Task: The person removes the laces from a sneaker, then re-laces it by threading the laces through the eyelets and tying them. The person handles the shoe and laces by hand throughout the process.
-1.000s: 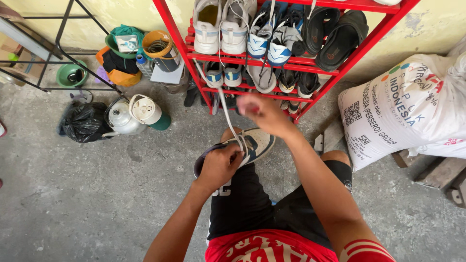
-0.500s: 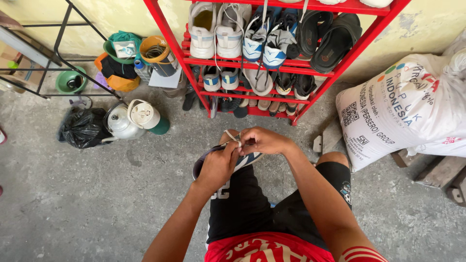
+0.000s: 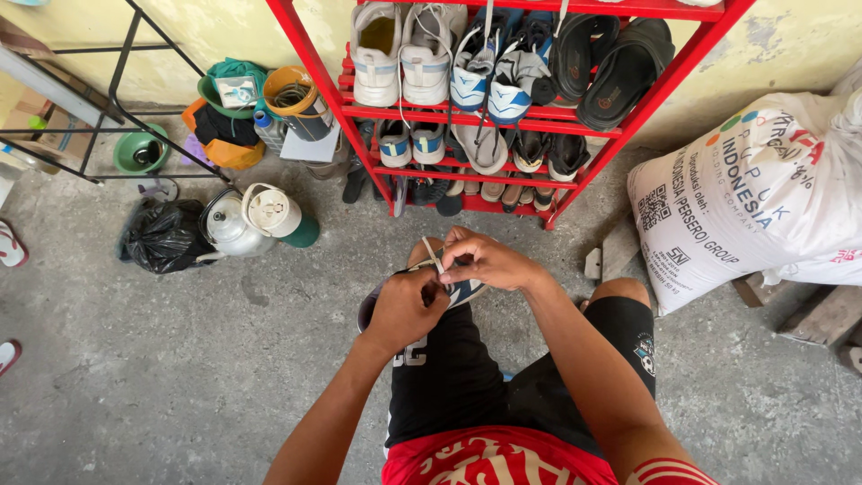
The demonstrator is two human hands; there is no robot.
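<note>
Both of my hands have dropped back down onto the shoe since a second ago: back then my right hand point(image 3: 485, 260) was raised toward the red shoe rack point(image 3: 620, 135), drawing a long run of white shoelace point(image 3: 435, 258) up in the air, and now that length is gone and only a short stub of lace stands between the knuckles. I read that as the slack having been pulled through and the lacing being worked close at the eyelets, though I cannot see the eyelets themselves. My left hand point(image 3: 406, 307) is curled shut, fingers folded around the lace and pressed onto the top of the sneaker point(image 3: 464, 291), which sits on my raised knee above the black shorts point(image 3: 453, 377), just in front of the rack's lowest shelf. My right-hand fingers are bent in tight too, pinching at the lace right beside the left thumb; the two hands are touching. The sneaker is mostly hidden, with only a dark blue and white patch and a bit of grey sole showing. Off to the left, a metal kettle point(image 3: 226, 224) and a black plastic bag point(image 3: 163, 235) sit on the concrete floor point(image 3: 180, 377); a large white sack point(image 3: 754, 198) lies to the right.
</note>
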